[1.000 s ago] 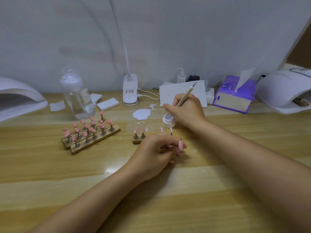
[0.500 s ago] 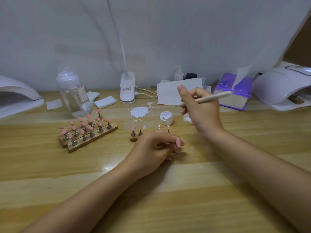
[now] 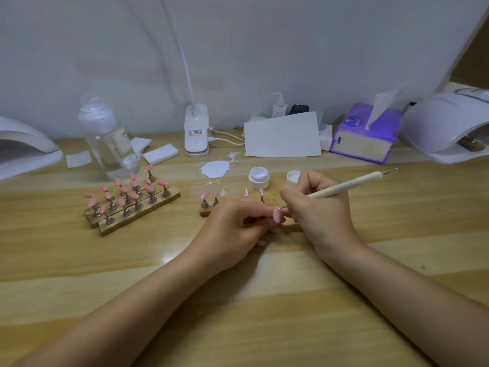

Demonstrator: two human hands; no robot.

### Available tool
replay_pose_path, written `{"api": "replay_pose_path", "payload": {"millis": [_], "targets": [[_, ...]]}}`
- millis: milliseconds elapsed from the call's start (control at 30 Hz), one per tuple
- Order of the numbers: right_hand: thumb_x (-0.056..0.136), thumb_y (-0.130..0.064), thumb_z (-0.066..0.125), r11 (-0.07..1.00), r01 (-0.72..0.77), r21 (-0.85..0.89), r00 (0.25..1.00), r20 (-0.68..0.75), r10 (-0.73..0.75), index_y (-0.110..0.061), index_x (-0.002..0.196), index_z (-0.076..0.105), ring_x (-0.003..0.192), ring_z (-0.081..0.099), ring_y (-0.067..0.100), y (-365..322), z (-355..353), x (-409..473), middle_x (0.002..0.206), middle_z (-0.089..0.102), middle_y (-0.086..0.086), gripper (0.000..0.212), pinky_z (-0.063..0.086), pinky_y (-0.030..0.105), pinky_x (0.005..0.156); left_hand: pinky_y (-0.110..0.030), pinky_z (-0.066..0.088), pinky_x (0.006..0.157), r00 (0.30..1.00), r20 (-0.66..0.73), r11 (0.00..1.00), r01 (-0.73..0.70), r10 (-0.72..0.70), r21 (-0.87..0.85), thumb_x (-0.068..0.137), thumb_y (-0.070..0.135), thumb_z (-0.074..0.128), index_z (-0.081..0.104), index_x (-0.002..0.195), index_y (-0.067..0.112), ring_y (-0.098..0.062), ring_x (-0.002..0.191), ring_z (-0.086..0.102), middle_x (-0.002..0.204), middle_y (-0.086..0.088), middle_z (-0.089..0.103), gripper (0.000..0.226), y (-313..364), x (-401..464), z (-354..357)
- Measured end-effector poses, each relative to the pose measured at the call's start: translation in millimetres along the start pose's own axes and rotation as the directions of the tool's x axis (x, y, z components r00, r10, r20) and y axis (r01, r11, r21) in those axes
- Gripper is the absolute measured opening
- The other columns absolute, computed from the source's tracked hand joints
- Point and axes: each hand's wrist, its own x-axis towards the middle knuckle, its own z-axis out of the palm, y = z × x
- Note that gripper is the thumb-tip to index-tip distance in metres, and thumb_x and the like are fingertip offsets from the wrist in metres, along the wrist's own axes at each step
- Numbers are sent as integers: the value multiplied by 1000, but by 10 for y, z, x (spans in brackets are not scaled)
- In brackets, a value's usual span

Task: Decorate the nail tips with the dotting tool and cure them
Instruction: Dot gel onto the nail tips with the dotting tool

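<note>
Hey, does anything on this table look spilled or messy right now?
Yes. A white patch with small splatters is smeared straight on the wooden table, just left of the open white jar. It looks like spilled product.

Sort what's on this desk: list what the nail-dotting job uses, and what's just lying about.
In use: dotting tool in the right hand; nail tip in the left hand; open gel pot; tip stands; curing lamps.

Lying about: tissue box, clear bottle, paper sheet, foam blocks.
</note>
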Motion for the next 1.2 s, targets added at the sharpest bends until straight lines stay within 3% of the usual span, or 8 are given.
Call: {"api": "replay_pose_path", "payload": {"millis": [800, 1200], "targets": [[71, 13, 52, 996, 31, -78, 999, 40, -28, -11, 48, 30, 32, 52, 11, 3, 17, -2, 28, 36, -7, 40, 32, 10, 35, -12, 48, 55, 1000, -15, 999, 1, -1, 33, 87, 3, 58, 72, 84, 12, 3, 66, 59, 72, 4, 67, 17, -15, 6, 4], [73, 12, 52, 997, 19, -70, 999, 39, -17, -12, 49, 31, 32, 52, 10, 4, 18, -8, 28, 39, -8, 40, 32, 9, 35, -11, 44, 54, 999, -17, 998, -28, 29, 52, 86, -1, 58, 71, 79, 11, 4, 53, 52, 66, 8, 64, 20, -10, 3, -1]]}}
